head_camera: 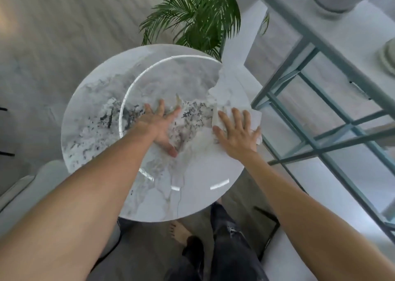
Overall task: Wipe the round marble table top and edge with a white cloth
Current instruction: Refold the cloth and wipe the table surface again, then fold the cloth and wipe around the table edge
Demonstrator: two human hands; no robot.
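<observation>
Table point(92, 114): round, glossy white marble top. Grey clouding over the far half. Black speckled veining in a band across the middle, heaviest at left. Faint tan veins run toward the near edge. Bright curved glare lines on the surface.

Cloth point(255, 118): white, creased, spread flat on the top at the right rim. Its outer corner hangs just past the edge. Right hand point(237, 131) lies on it, fingers straight and spread, covering most of it.

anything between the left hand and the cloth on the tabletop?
Nothing: head view shows only bare marble table top, dark-veined, between the left hand and the white cloth under the right hand.
</observation>
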